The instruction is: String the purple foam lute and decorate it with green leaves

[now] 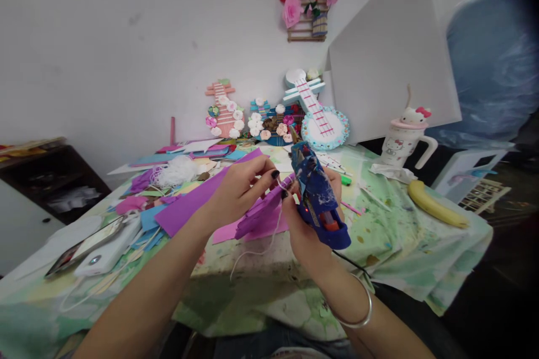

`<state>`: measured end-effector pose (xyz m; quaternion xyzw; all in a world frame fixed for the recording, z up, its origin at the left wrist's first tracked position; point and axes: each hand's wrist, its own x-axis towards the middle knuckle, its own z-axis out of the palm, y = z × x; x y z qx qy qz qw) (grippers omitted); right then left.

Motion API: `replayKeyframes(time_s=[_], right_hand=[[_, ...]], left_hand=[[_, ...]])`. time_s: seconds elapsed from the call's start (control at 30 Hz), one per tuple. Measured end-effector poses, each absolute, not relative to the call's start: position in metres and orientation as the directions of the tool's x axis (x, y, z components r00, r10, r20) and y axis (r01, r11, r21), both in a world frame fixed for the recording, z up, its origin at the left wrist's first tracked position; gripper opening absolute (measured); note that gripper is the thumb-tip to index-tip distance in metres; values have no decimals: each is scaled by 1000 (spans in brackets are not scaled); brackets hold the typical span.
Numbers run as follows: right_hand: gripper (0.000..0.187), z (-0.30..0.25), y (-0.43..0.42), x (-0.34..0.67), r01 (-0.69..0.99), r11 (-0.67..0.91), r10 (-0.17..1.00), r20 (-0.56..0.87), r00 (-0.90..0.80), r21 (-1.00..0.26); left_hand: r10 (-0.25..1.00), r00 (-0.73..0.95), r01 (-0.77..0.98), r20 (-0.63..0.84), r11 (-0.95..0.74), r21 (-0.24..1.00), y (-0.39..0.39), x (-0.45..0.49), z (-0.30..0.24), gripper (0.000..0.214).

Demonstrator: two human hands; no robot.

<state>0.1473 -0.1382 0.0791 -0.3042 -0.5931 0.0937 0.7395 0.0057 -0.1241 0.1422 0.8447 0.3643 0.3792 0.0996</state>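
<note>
Currently your left hand [242, 188] pinches the purple foam piece [261, 216] over the tabletop [391, 219] middle. Your right hand [305, 230], at its 3 o'clock, clasps the glue gun [318, 196]. The white string [269, 241] dangles loose, so gluing looks unfinished.

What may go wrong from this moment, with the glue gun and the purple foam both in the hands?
1. The right hand grips the glue gun and also pinches the purple foam together with the left hand. A red light glows on the gun, so a slip may burn fingers.
2. The white string hangs loose below the foam and may stick or tangle.
3. The black cord runs beside the bangle and may snag on it.
</note>
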Motion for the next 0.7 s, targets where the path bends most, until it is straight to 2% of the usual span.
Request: replayKeyframes(time_s=[0.23, 0.47, 0.57, 0.7], right_hand=[[19, 75, -136, 144, 133, 770, 570, 766, 296, -624], [11, 76, -135, 145, 126, 772, 576, 769, 277, -623], [11, 78, -137, 146, 134, 782, 560, 781, 278, -609], [11, 77, -137, 146, 184, 784, 536, 797, 280, -592]], left_hand=[[695, 419, 571, 585, -702, 425, -123, 7, 144, 20], [705, 410, 568, 579, -694, 442, -122, 6, 143, 19], [719, 414, 538, 559, -688, 487, -121, 5, 140, 18], [755, 409, 446, 513, -656, 609, -120, 1, 134, 19]])
